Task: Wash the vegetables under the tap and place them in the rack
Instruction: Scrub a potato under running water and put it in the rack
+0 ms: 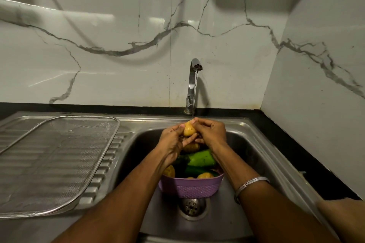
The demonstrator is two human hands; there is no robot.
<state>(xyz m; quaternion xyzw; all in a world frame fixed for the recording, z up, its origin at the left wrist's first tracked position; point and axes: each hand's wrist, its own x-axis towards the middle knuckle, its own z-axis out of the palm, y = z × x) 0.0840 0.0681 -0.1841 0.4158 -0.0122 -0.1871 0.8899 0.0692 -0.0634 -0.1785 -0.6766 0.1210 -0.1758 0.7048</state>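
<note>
Left hand [173,140]: fingers curled round the lower left of a potato [189,129]. Right hand [210,131]: pinches its top and right side.

Potato: held under the thin stream from the tap [194,77], above the sink [246,144], at 12 o'clock from the purple basket [190,186]. Small, oval, yellow-tan skin, glistening wet. Judged firm, light, slippery when wet; best cupped round the middle with both palms.

Basket contents: more potatoes and green vegetables, one of them a pale green gourd [201,157].

Wire-mesh rack [59,163]: on the drainboard at 9 o'clock, well apart from the hands.
</note>
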